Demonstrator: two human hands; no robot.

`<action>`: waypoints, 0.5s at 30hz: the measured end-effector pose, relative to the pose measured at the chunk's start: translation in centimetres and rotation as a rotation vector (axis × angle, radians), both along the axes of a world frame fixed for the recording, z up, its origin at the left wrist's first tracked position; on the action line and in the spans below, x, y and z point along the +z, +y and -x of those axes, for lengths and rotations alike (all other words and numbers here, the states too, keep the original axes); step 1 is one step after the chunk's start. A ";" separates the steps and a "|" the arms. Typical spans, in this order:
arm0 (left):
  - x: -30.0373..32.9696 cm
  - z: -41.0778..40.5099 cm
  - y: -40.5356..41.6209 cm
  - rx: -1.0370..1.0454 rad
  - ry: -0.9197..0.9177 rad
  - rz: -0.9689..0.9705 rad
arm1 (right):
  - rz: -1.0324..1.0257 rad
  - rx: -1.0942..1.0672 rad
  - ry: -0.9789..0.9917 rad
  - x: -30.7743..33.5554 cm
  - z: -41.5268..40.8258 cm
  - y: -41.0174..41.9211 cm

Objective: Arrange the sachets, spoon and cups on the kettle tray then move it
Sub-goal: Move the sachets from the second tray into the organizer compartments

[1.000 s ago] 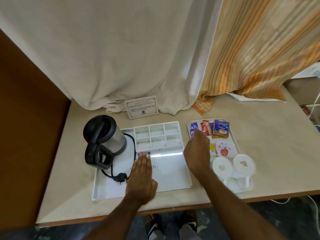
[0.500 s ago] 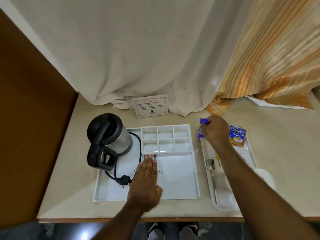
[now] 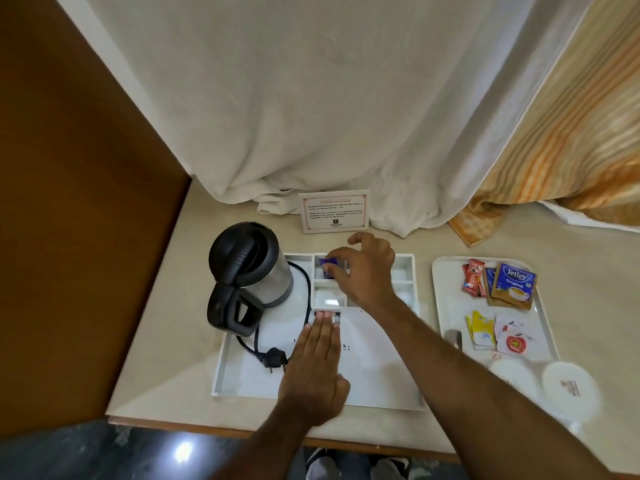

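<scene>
Pinching: our right hand (image 3: 363, 271) fingers grip a glossy purple sachet (image 3: 328, 267) over a white plastic compartment.
Pressing: our left hand (image 3: 317, 368) flat, fingers straight, on the smooth kettle tray (image 3: 381, 375).

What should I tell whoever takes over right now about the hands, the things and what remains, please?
Right hand: purple sachet in its grip, over the kettle tray's back-left compartment.
Left hand: flat on that tray, empty.
Kettle stands on the tray.
On the side tray remain the red sachets, Tetley bags, yellow sachets, spoon and two covered cups.
Left: drop this sachet, transfer the rest, then move the tray.
</scene>
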State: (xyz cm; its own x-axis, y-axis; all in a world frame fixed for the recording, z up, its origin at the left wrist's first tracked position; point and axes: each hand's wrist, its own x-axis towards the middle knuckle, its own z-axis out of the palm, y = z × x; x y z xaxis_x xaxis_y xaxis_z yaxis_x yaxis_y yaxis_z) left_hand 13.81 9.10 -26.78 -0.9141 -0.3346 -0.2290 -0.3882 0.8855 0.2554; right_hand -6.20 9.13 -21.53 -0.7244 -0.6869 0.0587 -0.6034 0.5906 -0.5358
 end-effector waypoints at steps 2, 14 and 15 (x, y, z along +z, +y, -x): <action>0.0 -0.1 -0.1 -0.001 0.001 0.004 | -0.021 0.037 0.009 0.0 -0.2 0.5; 0.4 -0.2 0.0 -0.015 0.008 -0.025 | -0.253 -0.652 -0.037 2.4 9.3 13.6; 0.5 0.0 0.1 -0.016 0.007 -0.025 | -0.299 -0.660 -0.052 2.0 9.4 14.1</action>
State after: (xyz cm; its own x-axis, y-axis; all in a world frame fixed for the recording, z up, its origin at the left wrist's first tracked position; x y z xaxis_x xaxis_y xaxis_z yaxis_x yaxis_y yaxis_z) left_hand 13.83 9.17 -26.33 -0.9208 -0.3142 -0.2310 -0.3722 0.8850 0.2798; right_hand -15.61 23.22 -19.55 -0.9902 -0.0870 -0.1088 -0.0489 0.9486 -0.3126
